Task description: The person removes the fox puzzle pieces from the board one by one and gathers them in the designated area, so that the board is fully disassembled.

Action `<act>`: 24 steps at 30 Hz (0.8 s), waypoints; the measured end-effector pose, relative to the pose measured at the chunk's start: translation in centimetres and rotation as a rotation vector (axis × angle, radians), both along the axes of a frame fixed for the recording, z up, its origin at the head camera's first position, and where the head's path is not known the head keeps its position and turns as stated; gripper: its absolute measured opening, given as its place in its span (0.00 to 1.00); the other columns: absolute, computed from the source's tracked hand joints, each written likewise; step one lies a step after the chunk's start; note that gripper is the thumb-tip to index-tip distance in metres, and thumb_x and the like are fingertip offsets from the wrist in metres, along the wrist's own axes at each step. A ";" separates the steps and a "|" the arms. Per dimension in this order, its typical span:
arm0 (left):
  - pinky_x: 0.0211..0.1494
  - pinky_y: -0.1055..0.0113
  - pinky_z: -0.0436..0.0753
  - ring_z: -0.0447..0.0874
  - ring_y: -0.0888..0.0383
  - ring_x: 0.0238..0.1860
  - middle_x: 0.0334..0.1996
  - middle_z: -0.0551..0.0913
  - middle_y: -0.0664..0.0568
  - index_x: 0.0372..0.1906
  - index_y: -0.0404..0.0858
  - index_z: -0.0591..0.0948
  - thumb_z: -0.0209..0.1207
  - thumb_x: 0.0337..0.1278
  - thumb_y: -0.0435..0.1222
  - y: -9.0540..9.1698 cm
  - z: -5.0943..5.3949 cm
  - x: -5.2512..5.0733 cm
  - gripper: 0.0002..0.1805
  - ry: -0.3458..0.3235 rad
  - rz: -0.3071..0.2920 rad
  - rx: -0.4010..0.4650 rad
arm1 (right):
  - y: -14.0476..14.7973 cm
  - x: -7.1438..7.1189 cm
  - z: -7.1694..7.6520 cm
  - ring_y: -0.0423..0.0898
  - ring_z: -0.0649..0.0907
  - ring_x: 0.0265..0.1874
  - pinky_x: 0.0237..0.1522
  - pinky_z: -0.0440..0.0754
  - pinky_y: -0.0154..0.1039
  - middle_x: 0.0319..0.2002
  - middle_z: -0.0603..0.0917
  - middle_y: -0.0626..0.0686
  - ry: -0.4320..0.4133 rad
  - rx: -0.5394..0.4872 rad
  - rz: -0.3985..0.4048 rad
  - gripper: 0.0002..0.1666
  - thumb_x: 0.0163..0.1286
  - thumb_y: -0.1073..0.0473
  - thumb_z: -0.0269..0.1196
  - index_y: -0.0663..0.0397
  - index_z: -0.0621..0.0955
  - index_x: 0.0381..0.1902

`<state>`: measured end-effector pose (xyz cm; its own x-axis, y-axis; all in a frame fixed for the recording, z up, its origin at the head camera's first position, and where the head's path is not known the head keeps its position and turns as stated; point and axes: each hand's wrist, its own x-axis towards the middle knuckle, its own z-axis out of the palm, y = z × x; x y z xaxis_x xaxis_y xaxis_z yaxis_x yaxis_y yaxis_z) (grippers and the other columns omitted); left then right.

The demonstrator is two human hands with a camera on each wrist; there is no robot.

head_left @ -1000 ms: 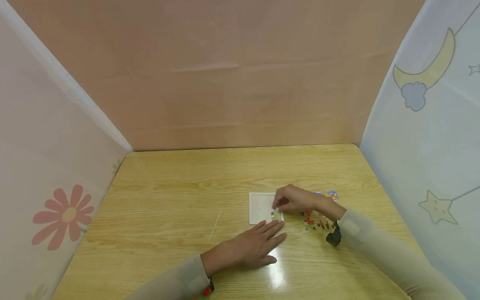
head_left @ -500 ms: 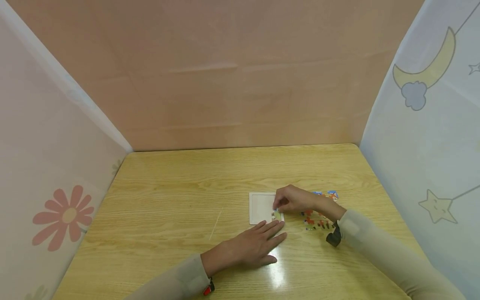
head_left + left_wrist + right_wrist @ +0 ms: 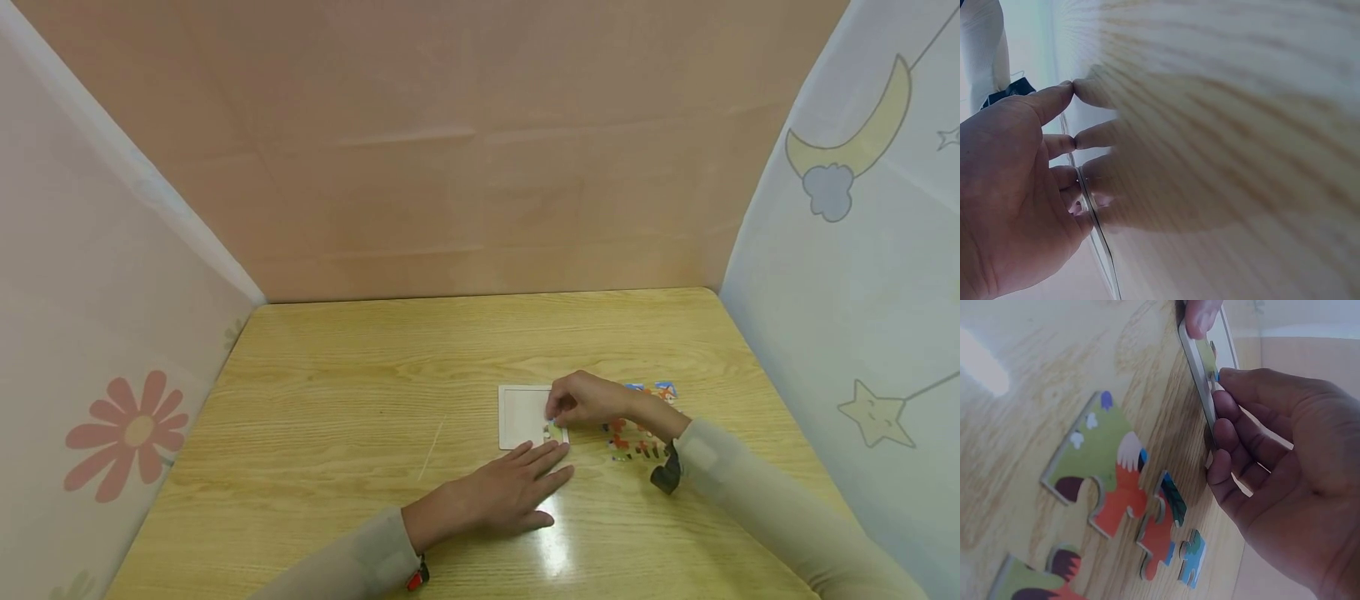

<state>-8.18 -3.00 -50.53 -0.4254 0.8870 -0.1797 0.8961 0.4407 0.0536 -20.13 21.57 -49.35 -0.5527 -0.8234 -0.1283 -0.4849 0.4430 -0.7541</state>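
A white puzzle tray [image 3: 522,417] lies flat on the wooden table. In its lower right corner sits a green puzzle piece [image 3: 554,432], partly covered by the hands. My right hand [image 3: 587,398] has its thumb and fingers bent over the tray's right side, pinching the piece at its upper end; the right wrist view shows the fingertips at a small blue patch on the green piece [image 3: 1207,359]. My left hand [image 3: 510,496] is spread out low over the table, its fingertips resting on the tray's near edge.
Several loose puzzle pieces [image 3: 641,440] in orange, green and blue lie right of the tray, partly under the right forearm. A pinkish curtain stands behind the table [image 3: 337,375], with patterned white curtains at both sides.
My right hand stays at the same corner with only very slight finger movement over the piece. The left hand and the tray hold their place.
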 end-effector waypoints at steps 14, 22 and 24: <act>0.86 0.56 0.56 0.45 0.52 0.87 0.87 0.49 0.46 0.86 0.45 0.57 0.48 0.82 0.58 0.0 0.1 0.1 0.39 0.011 -0.004 0.002 | 0.0 -0.2 0.0 0.40 0.86 0.36 0.42 0.87 0.34 0.36 0.89 0.47 -0.077 -0.012 -0.026 0.03 0.71 0.67 0.70 0.57 0.87 0.41; 0.86 0.56 0.56 0.45 0.52 0.87 0.87 0.49 0.45 0.86 0.44 0.58 0.47 0.82 0.59 0.1 -0.2 0.1 0.39 0.026 -0.008 0.001 | 0.2 -0.3 -0.2 0.41 0.86 0.37 0.45 0.87 0.35 0.36 0.88 0.47 -0.087 -0.036 -0.042 0.04 0.70 0.68 0.71 0.57 0.87 0.41; 0.86 0.56 0.57 0.45 0.52 0.87 0.87 0.49 0.45 0.86 0.44 0.58 0.48 0.82 0.58 0.1 -0.2 0.1 0.39 0.019 -0.007 0.003 | 0.4 -0.3 -0.3 0.42 0.86 0.38 0.45 0.87 0.35 0.37 0.88 0.47 -0.080 -0.048 -0.047 0.04 0.70 0.67 0.71 0.56 0.87 0.41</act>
<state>-8.12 -2.92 -50.68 -0.4228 0.8903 -0.1692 0.8999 0.4344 0.0372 -20.41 21.97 -49.69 -0.5802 -0.8034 -0.1341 -0.4021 0.4257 -0.8106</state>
